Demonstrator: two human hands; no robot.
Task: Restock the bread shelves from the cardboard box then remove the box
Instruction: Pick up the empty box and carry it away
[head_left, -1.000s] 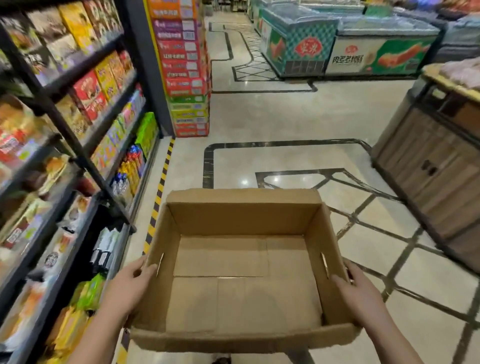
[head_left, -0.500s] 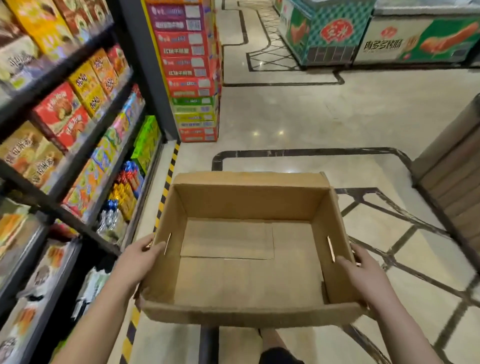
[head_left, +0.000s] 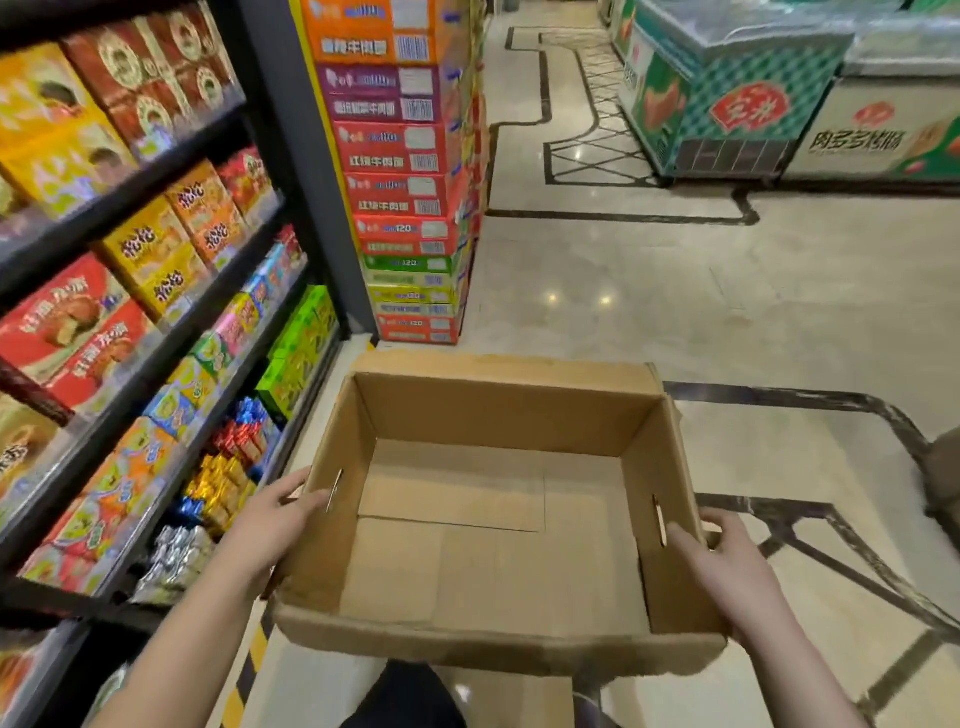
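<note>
Shop floor (head_left: 649, 291), one cardboard box (head_left: 488, 415) — left hand (head_left: 270, 525), right hand (head_left: 727, 561) each gripping a side.

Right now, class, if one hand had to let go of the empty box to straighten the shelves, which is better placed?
Left: the left hand holds the cardboard box beside the shelves; the right hand grips the aisle side.

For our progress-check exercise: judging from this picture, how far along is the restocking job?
Done: the cardboard box is empty, bare bottom showing, and the shelves beside it look full. In hand: the left hand and right hand grip the box's sides, holding it off the floor. Left: taking the box away.
</note>
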